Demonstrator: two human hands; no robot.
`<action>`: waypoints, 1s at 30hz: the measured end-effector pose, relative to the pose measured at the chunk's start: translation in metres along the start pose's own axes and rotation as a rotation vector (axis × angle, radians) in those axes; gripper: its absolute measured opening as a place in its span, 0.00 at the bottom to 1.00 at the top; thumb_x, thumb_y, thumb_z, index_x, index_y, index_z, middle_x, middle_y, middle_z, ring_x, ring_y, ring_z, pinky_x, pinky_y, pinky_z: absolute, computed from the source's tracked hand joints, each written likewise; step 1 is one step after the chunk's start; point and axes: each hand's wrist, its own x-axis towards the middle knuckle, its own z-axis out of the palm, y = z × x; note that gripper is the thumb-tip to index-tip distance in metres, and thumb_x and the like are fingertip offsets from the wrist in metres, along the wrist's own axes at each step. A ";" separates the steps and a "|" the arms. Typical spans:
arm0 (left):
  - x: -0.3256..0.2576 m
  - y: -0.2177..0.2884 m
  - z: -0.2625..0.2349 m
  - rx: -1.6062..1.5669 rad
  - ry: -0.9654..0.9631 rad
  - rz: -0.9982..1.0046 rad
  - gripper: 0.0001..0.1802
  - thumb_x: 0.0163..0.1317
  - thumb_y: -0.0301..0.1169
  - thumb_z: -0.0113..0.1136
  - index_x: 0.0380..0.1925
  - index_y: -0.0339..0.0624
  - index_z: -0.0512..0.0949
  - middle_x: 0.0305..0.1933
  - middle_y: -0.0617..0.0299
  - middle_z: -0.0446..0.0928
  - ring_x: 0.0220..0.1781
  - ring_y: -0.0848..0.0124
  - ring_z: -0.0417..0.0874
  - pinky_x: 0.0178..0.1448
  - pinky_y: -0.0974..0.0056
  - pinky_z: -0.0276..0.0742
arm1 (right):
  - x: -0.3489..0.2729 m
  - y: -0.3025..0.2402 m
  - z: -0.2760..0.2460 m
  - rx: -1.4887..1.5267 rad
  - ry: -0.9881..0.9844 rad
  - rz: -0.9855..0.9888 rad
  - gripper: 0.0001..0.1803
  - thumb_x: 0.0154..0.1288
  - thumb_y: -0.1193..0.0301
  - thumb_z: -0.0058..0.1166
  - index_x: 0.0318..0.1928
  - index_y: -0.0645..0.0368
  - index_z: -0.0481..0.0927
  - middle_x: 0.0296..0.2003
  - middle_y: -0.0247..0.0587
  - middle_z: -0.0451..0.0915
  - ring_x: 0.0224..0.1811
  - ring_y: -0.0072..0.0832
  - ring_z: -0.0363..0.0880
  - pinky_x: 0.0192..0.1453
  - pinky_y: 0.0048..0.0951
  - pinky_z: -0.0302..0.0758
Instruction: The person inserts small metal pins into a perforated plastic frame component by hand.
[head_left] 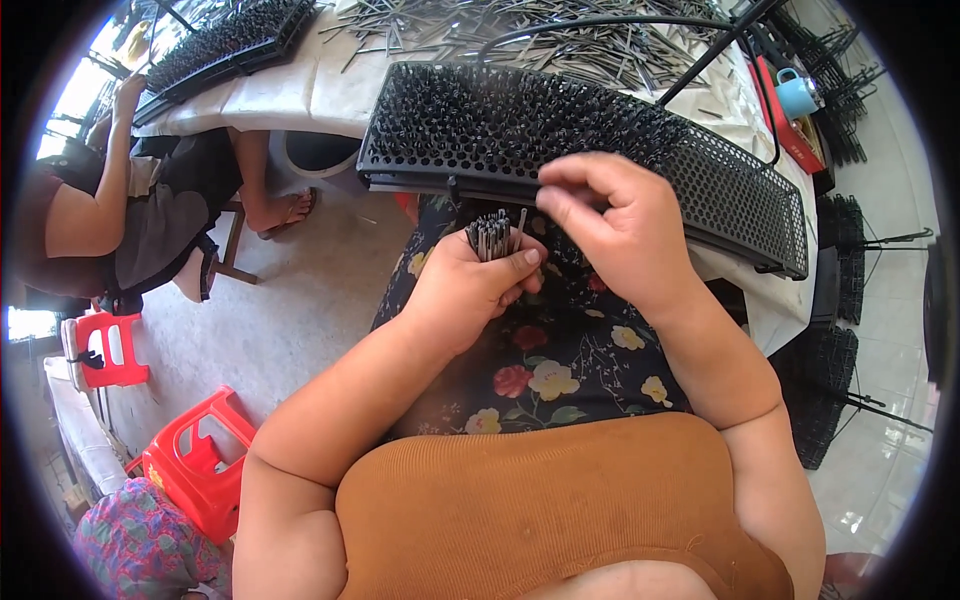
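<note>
while left hand clutches rods, right hand seemingly hovers by rack.

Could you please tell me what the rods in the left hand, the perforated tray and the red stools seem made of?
Rods: probably dark metal, given their greyish glints, though plastic is possible.
Tray: black, perhaps painted metal, judging by its regular, punched-looking holes.
Red stools: likely glossy plastic, with smooth moulded curves and cutouts.

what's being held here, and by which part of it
Left hand: a bundle of thin rods, gripped just below the upper ends. Right hand: cannot tell.
</note>
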 end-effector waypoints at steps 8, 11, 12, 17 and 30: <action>-0.003 0.001 0.003 0.098 -0.170 0.015 0.02 0.67 0.26 0.58 0.35 0.41 0.79 0.28 0.67 0.78 0.24 0.84 0.68 0.25 0.76 0.62 | -0.019 0.005 0.003 0.662 -0.341 0.359 0.09 0.59 0.78 0.63 0.41 0.68 0.83 0.36 0.37 0.81 0.31 0.20 0.80 0.29 0.20 0.77; -0.002 0.003 0.004 0.027 -0.267 -0.010 0.03 0.67 0.26 0.57 0.34 0.41 0.79 0.28 0.68 0.77 0.24 0.84 0.67 0.25 0.76 0.62 | -0.020 0.008 0.005 0.621 -0.282 0.312 0.07 0.60 0.80 0.61 0.39 0.70 0.83 0.39 0.40 0.80 0.28 0.20 0.79 0.29 0.19 0.76; -0.003 0.005 0.009 -0.049 -0.198 0.001 0.03 0.67 0.26 0.57 0.35 0.41 0.79 0.27 0.68 0.77 0.24 0.84 0.67 0.25 0.76 0.62 | -0.021 0.011 0.008 0.672 -0.251 0.344 0.07 0.61 0.80 0.61 0.40 0.69 0.82 0.38 0.39 0.80 0.28 0.19 0.79 0.28 0.19 0.76; 0.001 0.001 0.006 -0.048 -0.140 0.099 0.03 0.68 0.26 0.56 0.38 0.40 0.78 0.28 0.67 0.79 0.23 0.83 0.67 0.26 0.76 0.63 | -0.021 0.011 0.008 0.814 -0.141 0.434 0.09 0.63 0.80 0.59 0.43 0.68 0.80 0.35 0.36 0.81 0.27 0.16 0.78 0.27 0.18 0.75; 0.003 -0.002 0.008 -0.014 0.025 0.059 0.06 0.68 0.27 0.57 0.42 0.37 0.77 0.30 0.62 0.80 0.22 0.82 0.67 0.24 0.76 0.61 | -0.001 0.027 0.007 0.507 0.165 -0.036 0.08 0.63 0.82 0.57 0.42 0.60 0.80 0.34 0.35 0.83 0.34 0.20 0.82 0.37 0.21 0.79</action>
